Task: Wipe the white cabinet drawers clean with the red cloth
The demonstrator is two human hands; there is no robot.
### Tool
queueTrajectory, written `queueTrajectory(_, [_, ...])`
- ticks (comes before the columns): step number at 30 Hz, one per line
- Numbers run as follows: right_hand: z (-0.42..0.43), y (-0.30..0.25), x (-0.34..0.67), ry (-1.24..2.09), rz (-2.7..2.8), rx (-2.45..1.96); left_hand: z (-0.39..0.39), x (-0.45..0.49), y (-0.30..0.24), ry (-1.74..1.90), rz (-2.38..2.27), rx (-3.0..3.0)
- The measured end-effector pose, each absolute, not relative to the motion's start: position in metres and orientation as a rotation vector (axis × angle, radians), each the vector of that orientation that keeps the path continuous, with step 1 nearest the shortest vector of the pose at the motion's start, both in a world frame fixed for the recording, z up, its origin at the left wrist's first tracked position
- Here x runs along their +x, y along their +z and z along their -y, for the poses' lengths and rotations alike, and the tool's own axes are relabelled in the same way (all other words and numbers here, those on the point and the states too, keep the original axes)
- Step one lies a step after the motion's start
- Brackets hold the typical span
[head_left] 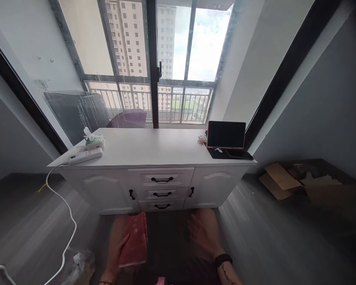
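My left hand (120, 247) is closed on the edge of a folded red cloth (136, 239) with pale spots, held low over my left leg. On my right knee lies my right hand (203, 236), holding nothing, its fingers stretched out and slightly blurred. Both hands are in front of a white cabinet (151, 150), below its top. The cabinet has three middle drawers with black handles and a door on either side.
On the cabinet's left stand a white power strip (85, 156) and a tissue pack (94, 141). A tablet (226, 134) stands at the right on a black mat (215, 154). A white cable (68, 208) trails across the floor; an open cardboard box (281, 176) sits right.
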State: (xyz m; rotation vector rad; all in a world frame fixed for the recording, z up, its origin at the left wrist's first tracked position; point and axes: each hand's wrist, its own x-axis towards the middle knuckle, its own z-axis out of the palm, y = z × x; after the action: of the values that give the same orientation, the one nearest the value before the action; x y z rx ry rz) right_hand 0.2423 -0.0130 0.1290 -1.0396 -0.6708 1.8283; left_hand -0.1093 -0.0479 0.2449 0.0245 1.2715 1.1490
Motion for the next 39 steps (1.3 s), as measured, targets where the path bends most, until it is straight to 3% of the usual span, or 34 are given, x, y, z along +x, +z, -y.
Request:
queueTrajectory(4, [0.015, 0.124, 0.239, 1.946, 0.493, -0.872, 0.037, -0.119, 0.227, 1.092, -1.352, -0.095])
queueTrajectory(11, [0.026, 0.117, 0.246, 2.020, 0.498, -0.951, 0.045, -0.133, 0.216, 0.979, -1.238, -0.169])
queueTrajectory(19, [0.034, 0.072, 0.250, 1.889, 0.622, -0.970, 0.060, -0.143, 0.220, 1.168, -1.276, -0.134])
queueTrajectory(28, [0.031, 0.105, 0.240, 2.018, 0.490, -0.892, 0.057, -0.146, 0.225, 1.137, -1.359, -0.007])
queueTrajectory(39, [0.039, 0.108, 0.244, 2.026, 0.389, -0.903, 0.056, -0.145, 0.208, 1.065, -1.266, -0.019])
